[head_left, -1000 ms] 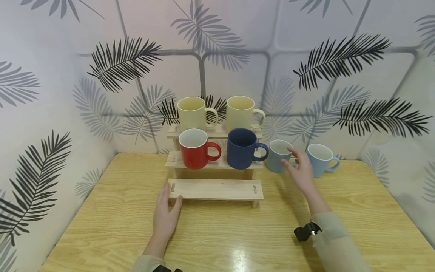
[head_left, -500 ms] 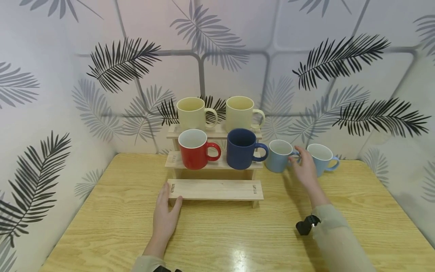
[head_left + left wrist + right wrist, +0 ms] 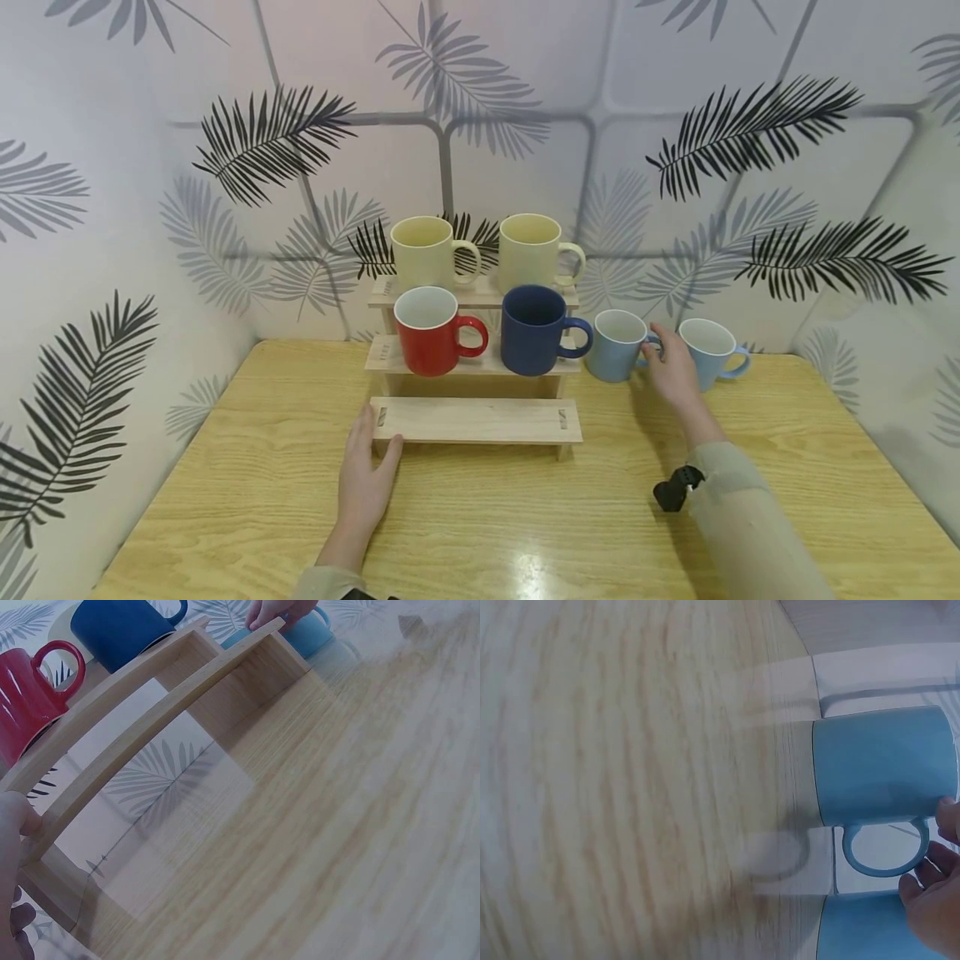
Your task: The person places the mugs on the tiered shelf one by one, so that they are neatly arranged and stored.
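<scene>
My left hand [image 3: 365, 479] holds the left end of the wooden tiered rack [image 3: 480, 421], its thumb on the lowest board's front edge in the left wrist view. Over at the right, my right hand [image 3: 672, 371] grips the handle of a light blue mug [image 3: 885, 765], thumb near the rim end and fingers on the handle's outer side. That mug stands upright on the table, beside the rack. Another light blue mug [image 3: 708, 350] stands just to the right, partly behind my right hand.
On the rack's middle board sit a red mug [image 3: 429, 337] and a dark blue mug [image 3: 531, 333]. Two cream mugs, one left [image 3: 422, 254] and one right [image 3: 528, 254], occupy the top board. A leaf-patterned wall [image 3: 480, 67] closes off the back of the wooden table [image 3: 247, 467].
My right hand has shifted right, from above the nearer light blue mug to its handle, and its fingers have closed there. My left hand and the mugs have stayed put.
</scene>
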Tool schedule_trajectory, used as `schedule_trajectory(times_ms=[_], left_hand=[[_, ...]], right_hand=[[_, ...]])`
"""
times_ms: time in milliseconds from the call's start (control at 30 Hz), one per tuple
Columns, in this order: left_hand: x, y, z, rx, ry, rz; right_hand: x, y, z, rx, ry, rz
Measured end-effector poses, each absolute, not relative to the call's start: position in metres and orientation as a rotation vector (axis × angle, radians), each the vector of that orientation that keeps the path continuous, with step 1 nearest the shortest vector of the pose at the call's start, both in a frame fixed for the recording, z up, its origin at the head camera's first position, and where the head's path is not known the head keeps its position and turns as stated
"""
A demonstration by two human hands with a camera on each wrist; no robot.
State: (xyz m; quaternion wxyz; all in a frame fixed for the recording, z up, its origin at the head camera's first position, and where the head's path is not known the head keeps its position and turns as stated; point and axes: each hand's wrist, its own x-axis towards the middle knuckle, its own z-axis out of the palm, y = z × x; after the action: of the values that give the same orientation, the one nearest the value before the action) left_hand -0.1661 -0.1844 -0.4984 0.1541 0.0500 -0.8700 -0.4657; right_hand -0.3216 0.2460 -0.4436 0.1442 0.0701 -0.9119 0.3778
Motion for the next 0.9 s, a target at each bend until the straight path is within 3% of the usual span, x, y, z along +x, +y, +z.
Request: schedule_trajectory(times_ms=[533,900], left_hand=[[-0.167,-0.184,-0.498,0.146,-2.488,-1.336],[-0.166,-0.183,-0.498,0.147,-2.487,-1.348]], right_hand=[[-0.317,0.241,-0.447,0.198,-2.551,1.081],[-0.303,0.225,-0.454,0.009,-2.498,1.210]])
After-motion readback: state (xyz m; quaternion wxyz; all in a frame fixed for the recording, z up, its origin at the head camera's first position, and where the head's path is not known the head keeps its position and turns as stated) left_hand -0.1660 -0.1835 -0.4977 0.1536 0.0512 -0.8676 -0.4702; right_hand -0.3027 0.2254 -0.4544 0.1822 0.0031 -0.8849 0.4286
